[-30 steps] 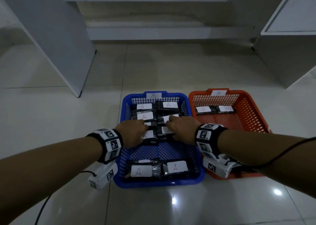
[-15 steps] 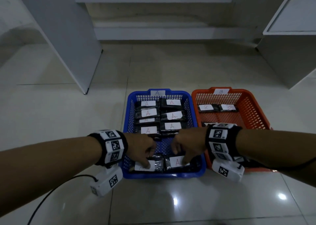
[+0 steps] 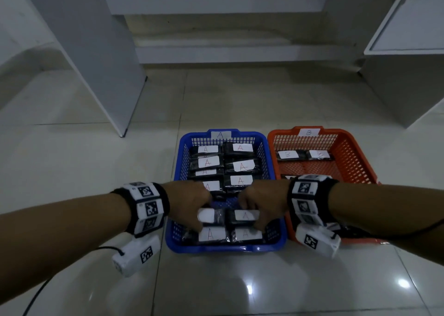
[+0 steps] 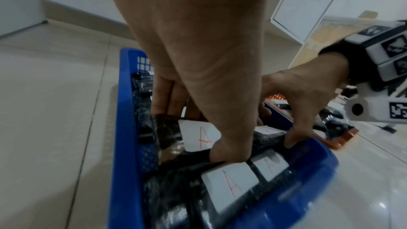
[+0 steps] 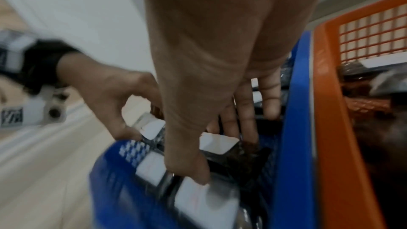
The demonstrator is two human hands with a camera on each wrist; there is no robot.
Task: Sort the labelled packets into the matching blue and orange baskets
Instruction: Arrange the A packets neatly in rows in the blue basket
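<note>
The blue basket (image 3: 225, 249), tagged A, holds several black packets with white A labels. The orange basket (image 3: 360, 158), tagged B, stands to its right with two B packets (image 3: 304, 154) at its far end. Both hands are in the front of the blue basket. My left hand (image 3: 201, 214) pinches an A packet (image 4: 198, 135) between thumb and fingers. My right hand (image 3: 252, 216) pinches a second A packet (image 5: 218, 143) the same way. Two more A packets (image 3: 229, 234) lie under them against the front wall.
Both baskets sit on a glossy tiled floor (image 3: 96, 171). A white panel (image 3: 108, 63) stands at the back left, a white cabinet (image 3: 408, 51) at the right, and a low step (image 3: 228, 51) runs along the back. A cable (image 3: 36, 299) trails from my left wrist.
Both hands have drawn back from the middle rows to the front of the blue basket. Each now pinches a packet there, where two A packets lay before.
</note>
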